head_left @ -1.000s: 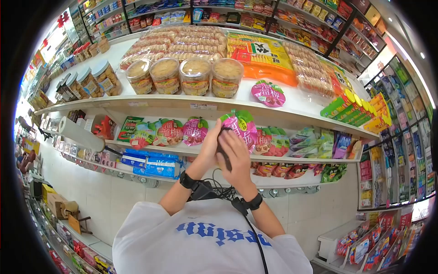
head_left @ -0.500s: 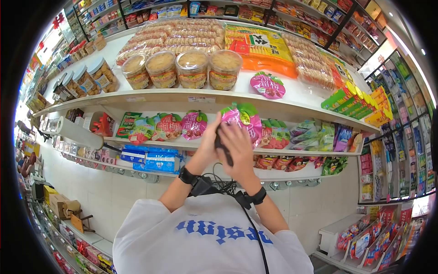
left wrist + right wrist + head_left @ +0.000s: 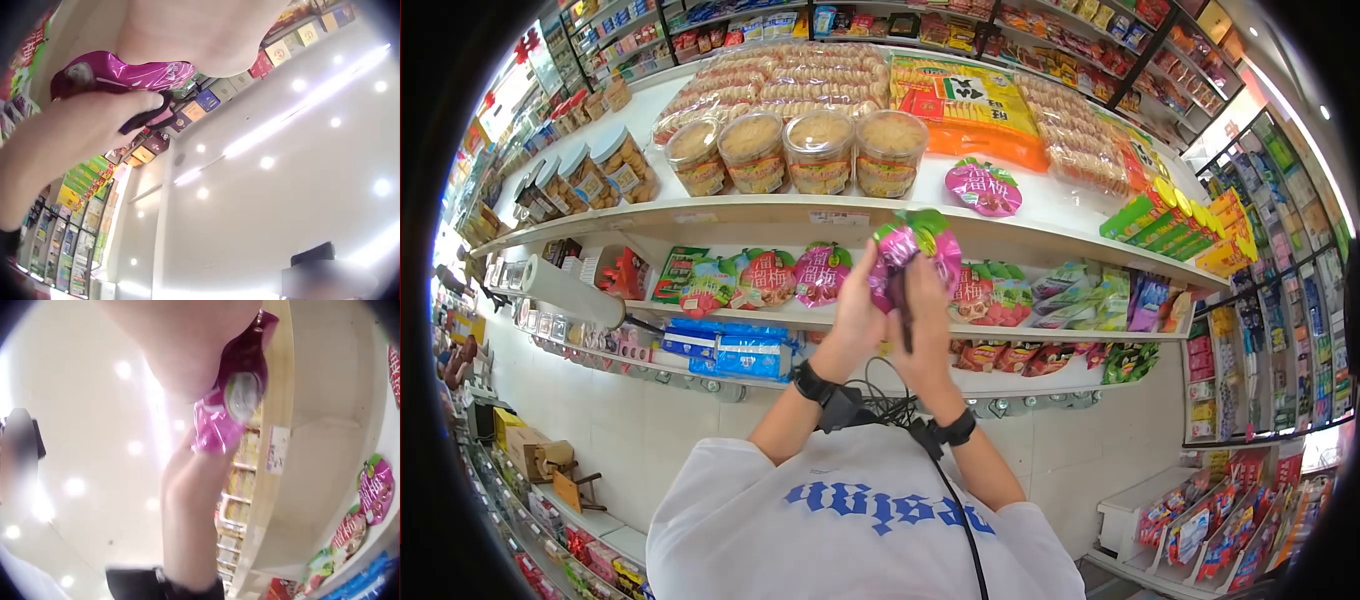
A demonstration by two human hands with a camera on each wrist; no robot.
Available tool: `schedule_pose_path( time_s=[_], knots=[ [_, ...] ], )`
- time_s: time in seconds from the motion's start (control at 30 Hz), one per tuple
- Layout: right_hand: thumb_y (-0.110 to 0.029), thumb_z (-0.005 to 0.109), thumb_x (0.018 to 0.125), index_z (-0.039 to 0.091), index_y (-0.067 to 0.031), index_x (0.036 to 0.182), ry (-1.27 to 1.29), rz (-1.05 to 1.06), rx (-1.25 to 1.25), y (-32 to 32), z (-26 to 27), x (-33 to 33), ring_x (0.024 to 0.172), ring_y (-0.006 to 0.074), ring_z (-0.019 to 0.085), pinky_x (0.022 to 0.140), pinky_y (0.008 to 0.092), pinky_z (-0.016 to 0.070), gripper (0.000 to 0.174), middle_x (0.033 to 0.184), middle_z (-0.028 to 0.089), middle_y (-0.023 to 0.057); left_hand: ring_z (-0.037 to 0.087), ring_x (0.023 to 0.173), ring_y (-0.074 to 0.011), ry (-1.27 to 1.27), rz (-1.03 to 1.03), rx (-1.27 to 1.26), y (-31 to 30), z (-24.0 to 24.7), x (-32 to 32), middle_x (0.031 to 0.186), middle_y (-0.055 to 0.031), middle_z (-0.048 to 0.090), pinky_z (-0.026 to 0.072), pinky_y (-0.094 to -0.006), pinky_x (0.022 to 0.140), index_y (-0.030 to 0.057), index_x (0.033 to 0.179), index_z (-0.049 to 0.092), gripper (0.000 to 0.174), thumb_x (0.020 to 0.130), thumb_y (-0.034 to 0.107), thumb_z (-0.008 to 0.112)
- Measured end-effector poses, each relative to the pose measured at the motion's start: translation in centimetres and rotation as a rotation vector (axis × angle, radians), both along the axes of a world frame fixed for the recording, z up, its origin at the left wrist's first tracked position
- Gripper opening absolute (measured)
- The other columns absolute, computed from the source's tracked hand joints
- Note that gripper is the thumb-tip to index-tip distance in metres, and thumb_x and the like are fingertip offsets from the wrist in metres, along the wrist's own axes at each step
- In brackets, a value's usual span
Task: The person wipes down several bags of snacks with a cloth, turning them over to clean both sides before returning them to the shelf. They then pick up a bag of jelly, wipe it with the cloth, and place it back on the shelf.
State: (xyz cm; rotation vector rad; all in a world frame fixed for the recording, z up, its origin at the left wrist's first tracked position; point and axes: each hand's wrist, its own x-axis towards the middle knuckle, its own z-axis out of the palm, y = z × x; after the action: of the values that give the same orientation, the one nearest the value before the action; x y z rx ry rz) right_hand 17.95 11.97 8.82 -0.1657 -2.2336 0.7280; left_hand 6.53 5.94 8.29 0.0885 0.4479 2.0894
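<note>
A shiny magenta snack bag with a green top (image 3: 937, 245) is held up in front of the middle shelf. My left hand (image 3: 857, 312) grips its left side; in the left wrist view the bag (image 3: 109, 70) bulges out under that hand. My right hand (image 3: 927, 325) is against the front of the bag and holds a narrow dark cloth-like piece (image 3: 904, 322), whose lower end hangs between the hands. The dark piece (image 3: 139, 120) lies by the right thumb in the left wrist view. On the bag (image 3: 244, 394) a pale oval patch shows in the right wrist view.
Similar pouches (image 3: 822, 273) line the middle shelf behind the hands. On the top shelf stand tubs of biscuits (image 3: 818, 152), another magenta bag (image 3: 984, 187) and large cracker packs (image 3: 965, 105). Blue packs (image 3: 730, 350) lie lower down. Cables (image 3: 887, 408) hang between the wrists.
The bag has been tilted and turned between the hands, its printed front now less visible. The right hand has shifted over it and the dark piece has moved with it.
</note>
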Motion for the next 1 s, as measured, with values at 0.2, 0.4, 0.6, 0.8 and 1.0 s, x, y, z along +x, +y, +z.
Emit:
schedule_pose_path(
  time_s=[0.2, 0.4, 0.6, 0.8, 1.0],
  knots=[
    [-0.012, 0.059, 0.091, 0.041, 0.0014, 0.147, -0.045, -0.055, 0.158, 2.2, 1.2, 0.5, 0.147, 0.0371, 0.029, 0.12, 0.0516, 0.0205, 0.06, 0.153, 0.039, 0.0206, 0.062, 0.117, -0.0262, 0.055, 0.035, 0.004, -0.4, 2.5, -0.2, 0.129, -0.0119, 0.063, 0.0487, -0.045, 0.103, 0.0054, 0.134, 0.053, 0.047, 0.106, 0.042, 0.042],
    [-0.025, 0.048, 0.104, 0.046, 0.003, 0.141, -0.088, -0.316, -0.556, 8.7, 1.0, 0.8, 0.136, 0.0288, 0.046, 0.113, 0.0443, 0.0355, 0.046, 0.147, 0.049, 0.0165, 0.065, 0.112, -0.0245, 0.065, 0.006, -0.091, -1.5, 1.7, 0.5, 0.126, -0.0114, 0.065, 0.0526, -0.0432, 0.099, 0.0046, 0.133, 0.054, 0.044, 0.106, 0.039, 0.046],
    [-0.028, 0.052, 0.105, 0.043, -0.0008, 0.145, 0.347, 0.413, -1.567, 6.7, -1.5, 3.7, 0.115, 0.0181, 0.059, 0.102, 0.0341, 0.0458, 0.05, 0.132, 0.058, 0.0086, 0.069, 0.103, -0.0195, 0.164, 0.142, -0.205, -2.1, 0.9, -0.4, 0.119, -0.0089, 0.068, 0.0573, -0.0383, 0.09, 0.0045, 0.128, 0.057, 0.042, 0.105, 0.038, 0.049],
    [-0.016, 0.068, 0.096, 0.062, -0.0007, 0.122, 0.23, 0.171, -1.183, 5.1, -2.9, 3.5, 0.098, 0.0091, 0.06, 0.088, 0.0251, 0.0468, 0.031, 0.11, 0.067, 0.0025, 0.067, 0.103, -0.0151, 0.279, 0.066, -0.339, -2.0, 1.0, -0.2, 0.114, -0.0065, 0.068, 0.0548, -0.0347, 0.093, 0.0032, 0.128, 0.057, 0.04, 0.104, 0.035, 0.052],
    [-0.022, 0.069, 0.096, 0.067, 0.0025, 0.106, 0.112, -0.408, -0.899, 5.7, -1.6, 3.8, 0.087, 0.0077, 0.059, 0.073, 0.0251, 0.047, 0.026, 0.095, 0.068, 0.0015, 0.057, 0.117, -0.0186, 0.898, 0.323, -0.563, -1.2, -0.4, 0.1, 0.133, -0.0143, 0.055, 0.0454, -0.0311, 0.102, -0.003, 0.139, 0.045, 0.052, 0.099, 0.024, 0.063]
  ],
)
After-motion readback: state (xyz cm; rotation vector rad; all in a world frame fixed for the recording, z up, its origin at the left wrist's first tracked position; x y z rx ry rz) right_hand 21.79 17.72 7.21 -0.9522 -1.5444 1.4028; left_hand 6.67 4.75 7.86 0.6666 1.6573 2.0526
